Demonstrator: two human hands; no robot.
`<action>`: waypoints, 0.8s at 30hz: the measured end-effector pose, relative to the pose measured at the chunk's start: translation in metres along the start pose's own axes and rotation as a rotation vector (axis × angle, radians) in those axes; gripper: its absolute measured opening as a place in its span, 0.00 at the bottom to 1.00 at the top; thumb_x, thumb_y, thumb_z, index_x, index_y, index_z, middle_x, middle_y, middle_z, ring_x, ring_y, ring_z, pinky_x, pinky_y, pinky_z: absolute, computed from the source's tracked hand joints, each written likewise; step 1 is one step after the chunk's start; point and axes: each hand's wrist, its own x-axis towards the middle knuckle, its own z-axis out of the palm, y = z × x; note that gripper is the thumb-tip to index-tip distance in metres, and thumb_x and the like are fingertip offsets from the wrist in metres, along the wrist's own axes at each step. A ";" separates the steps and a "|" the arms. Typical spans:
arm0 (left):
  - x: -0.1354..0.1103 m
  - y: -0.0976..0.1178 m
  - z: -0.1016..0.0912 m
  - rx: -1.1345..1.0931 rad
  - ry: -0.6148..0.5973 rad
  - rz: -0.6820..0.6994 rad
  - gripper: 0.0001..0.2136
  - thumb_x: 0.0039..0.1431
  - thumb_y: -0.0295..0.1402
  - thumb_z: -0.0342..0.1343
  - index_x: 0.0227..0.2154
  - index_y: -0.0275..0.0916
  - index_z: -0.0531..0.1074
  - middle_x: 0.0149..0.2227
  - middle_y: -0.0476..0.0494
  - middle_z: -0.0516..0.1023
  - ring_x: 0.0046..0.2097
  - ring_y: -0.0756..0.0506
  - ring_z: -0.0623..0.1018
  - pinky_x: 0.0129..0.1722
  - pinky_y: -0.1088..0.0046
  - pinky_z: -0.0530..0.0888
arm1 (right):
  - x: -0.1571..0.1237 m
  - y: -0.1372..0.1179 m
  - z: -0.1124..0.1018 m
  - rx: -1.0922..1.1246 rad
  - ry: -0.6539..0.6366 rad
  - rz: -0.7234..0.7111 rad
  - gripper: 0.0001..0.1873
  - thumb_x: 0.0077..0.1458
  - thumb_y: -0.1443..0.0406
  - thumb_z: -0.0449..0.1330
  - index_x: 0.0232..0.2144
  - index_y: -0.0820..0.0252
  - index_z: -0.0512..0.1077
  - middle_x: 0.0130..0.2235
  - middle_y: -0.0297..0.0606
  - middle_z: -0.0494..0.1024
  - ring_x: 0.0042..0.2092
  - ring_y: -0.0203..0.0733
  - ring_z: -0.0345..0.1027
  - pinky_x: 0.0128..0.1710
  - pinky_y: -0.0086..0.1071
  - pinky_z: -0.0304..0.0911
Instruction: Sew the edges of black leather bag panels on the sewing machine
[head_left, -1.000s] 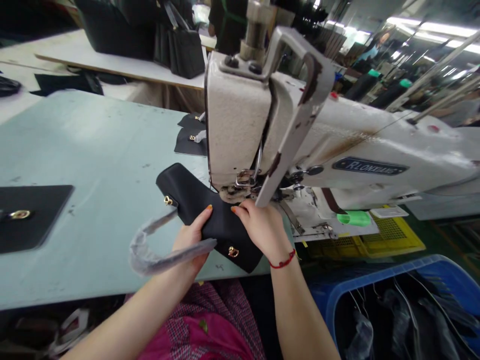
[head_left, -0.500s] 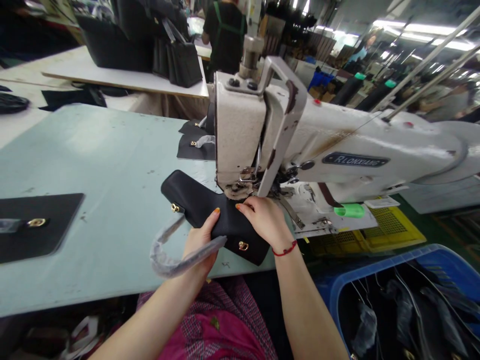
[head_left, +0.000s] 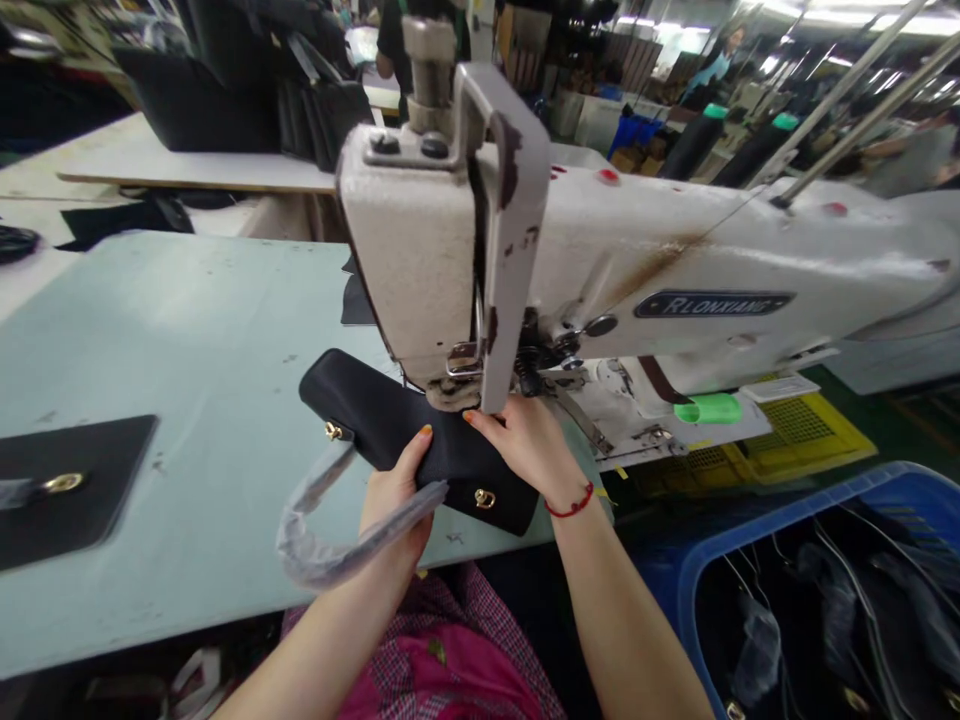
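A black handbag piece (head_left: 375,405) lies bent under the head of a white sewing machine (head_left: 420,270). It bears gold-coloured fittings, and its curved handle (head_left: 315,560) is wrapped in clear plastic. My left hand (head_left: 397,495) grips the near edge of the piece, thumb on top and fingers hidden beneath, inside the handle's loop. Close by the machine's needle area, my right hand (head_left: 529,450) pinches the piece, its thumb pointing left. The needle itself is hidden behind the machine head.
Another black panel (head_left: 75,490) lies on the pale green table (head_left: 210,340) at left. At lower right stands a blue basket (head_left: 697,560) holding several black pieces. Black bags (head_left: 217,110) rest on a table behind. A green tube (head_left: 709,409) lies by the machine.
The view has come closer to the machine, which appears larger and further left. Both hands keep their hold on the handbag piece, which stays under the machine head with little visible shift.
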 end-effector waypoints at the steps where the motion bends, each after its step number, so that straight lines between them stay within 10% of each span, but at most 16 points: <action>1: 0.003 -0.002 -0.001 -0.020 -0.002 0.000 0.15 0.54 0.26 0.61 0.45 0.43 0.76 0.51 0.49 0.80 0.58 0.42 0.75 0.55 0.69 0.75 | 0.000 -0.001 0.000 -0.004 0.012 0.004 0.12 0.61 0.59 0.59 0.34 0.56 0.80 0.35 0.40 0.82 0.38 0.42 0.75 0.32 0.29 0.55; 15: 0.054 0.033 -0.019 0.193 -0.218 -0.058 0.15 0.42 0.23 0.67 0.37 0.34 0.78 0.34 0.43 0.84 0.31 0.44 0.83 0.31 0.74 0.81 | -0.019 0.004 0.022 0.346 0.029 -0.032 0.18 0.64 0.62 0.53 0.23 0.60 0.68 0.24 0.32 0.70 0.28 0.34 0.61 0.29 0.28 0.49; 24: 0.077 0.074 -0.005 0.383 -0.520 -0.036 0.21 0.34 0.31 0.72 0.36 0.32 0.79 0.37 0.37 0.84 0.39 0.35 0.83 0.38 0.63 0.81 | -0.026 0.000 0.045 0.616 0.030 0.025 0.20 0.64 0.59 0.52 0.21 0.60 0.61 0.22 0.28 0.58 0.26 0.32 0.51 0.26 0.27 0.47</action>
